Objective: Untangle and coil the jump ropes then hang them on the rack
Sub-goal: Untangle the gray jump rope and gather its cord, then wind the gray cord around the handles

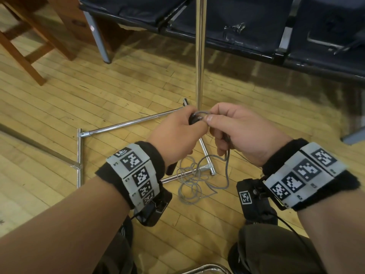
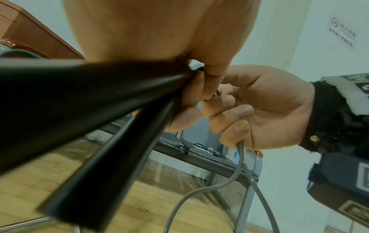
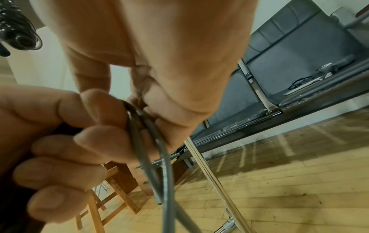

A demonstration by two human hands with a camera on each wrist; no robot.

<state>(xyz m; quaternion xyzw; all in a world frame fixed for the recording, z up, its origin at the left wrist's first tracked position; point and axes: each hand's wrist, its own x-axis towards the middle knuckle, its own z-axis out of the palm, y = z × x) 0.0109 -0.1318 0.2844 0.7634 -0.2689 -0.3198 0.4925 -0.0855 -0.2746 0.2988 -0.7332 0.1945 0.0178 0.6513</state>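
Note:
A thin grey jump rope [image 1: 194, 180] lies in a loose tangle on the wooden floor between my wrists and runs up into both hands. My left hand [image 1: 177, 133] grips two black rope handles [image 2: 95, 97] together, fingers curled round them. My right hand [image 1: 233, 131] pinches a small loop of the grey rope [image 3: 151, 141] against the handle tops, with a strand trailing down from its palm. The chrome rack [image 1: 200, 56] stands just behind my hands, its upright pole rising to the top of the head view.
The rack's chrome base bars [image 1: 126, 122] spread over the floor to the left and under my hands. A row of dark blue padded seats [image 1: 256, 26] stands behind. A wooden stool or table legs [image 1: 29, 46] are at the far left. My knees sit below the wrists.

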